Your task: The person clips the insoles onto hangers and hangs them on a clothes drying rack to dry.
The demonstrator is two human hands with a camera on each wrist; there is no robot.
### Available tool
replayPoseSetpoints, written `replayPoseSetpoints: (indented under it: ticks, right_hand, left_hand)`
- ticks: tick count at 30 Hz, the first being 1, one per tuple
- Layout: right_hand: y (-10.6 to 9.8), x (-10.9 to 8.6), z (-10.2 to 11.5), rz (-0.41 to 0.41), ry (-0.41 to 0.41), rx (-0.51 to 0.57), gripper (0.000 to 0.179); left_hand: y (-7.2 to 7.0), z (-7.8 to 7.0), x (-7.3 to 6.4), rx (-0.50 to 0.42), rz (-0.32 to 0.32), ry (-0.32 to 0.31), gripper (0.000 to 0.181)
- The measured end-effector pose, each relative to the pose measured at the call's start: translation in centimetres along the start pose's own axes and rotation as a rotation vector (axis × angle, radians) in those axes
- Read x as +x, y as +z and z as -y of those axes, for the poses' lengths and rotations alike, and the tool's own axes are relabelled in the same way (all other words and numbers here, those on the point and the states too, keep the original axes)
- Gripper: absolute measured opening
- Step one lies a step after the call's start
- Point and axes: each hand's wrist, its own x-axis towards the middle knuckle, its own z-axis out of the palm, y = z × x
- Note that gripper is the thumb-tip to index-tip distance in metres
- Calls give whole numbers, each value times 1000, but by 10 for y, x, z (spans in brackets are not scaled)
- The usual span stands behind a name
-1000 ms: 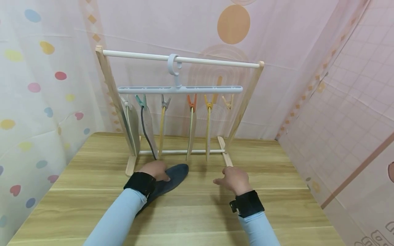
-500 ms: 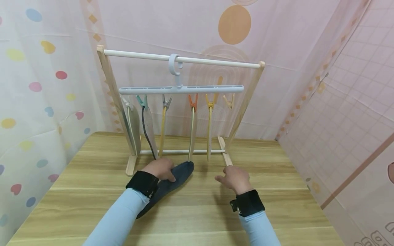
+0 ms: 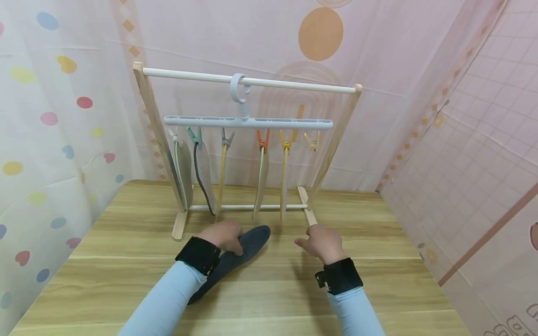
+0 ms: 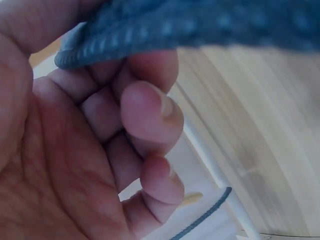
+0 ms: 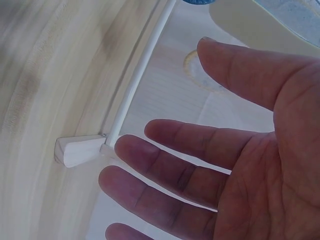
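My left hand [image 3: 224,235] pinches a dark blue insole [image 3: 255,239] near its edge, thumb on the near face. The insole slants over the table, one end by the rack's foot and the other beside my left forearm. Up close in the left wrist view, the insole [image 4: 210,25] shows a stitched rim between thumb and curled fingers. My right hand [image 3: 323,243] hovers at the rack's right foot and holds nothing; its fingers spread loosely in the right wrist view. Several insoles hang edge-on from clips on a pale blue hanger [image 3: 277,123], among them one in the orange clip [image 3: 262,140].
A wooden rack with a white top rod [image 3: 189,74] carries the hanger by its hook [image 3: 236,88]. The cream clip [image 3: 312,142] at the right end grips nothing. A low white bar [image 3: 241,206] joins the rack's feet. Patterned curtains enclose the wooden table [image 3: 378,280].
My left hand has shifted a little to the right with the insole. The right hand has hardly moved. The hanger and its insoles sway slightly.
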Motion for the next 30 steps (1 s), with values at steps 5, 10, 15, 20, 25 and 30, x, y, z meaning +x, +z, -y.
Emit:
replayPoseSetpoints:
  ticks: [5, 10, 15, 20, 25, 30]
  right_hand:
    - [-2, 1, -1, -12, 10, 24, 45]
    - [-5, 2, -2, -13, 10, 31, 46]
    - [-10, 3, -3, -35, 0, 28, 43]
    - [-15, 3, -4, -60, -12, 33, 38]
    - [-20, 3, -5, -64, -6, 22, 39]
    - [-21, 3, -6, -61, 12, 20, 40]
  left_hand:
    - [-5, -12, -1, 33, -17, 28, 20]
    - [-10, -25, -1, 55, -59, 79, 23]
    - [-12, -35, 1, 97, -88, 130, 25]
    - [-14, -43, 0, 103, -109, 170, 25]
    - [-17, -52, -4, 98, -85, 152, 23]
    - [-19, -57, -8, 118, -69, 144, 20]
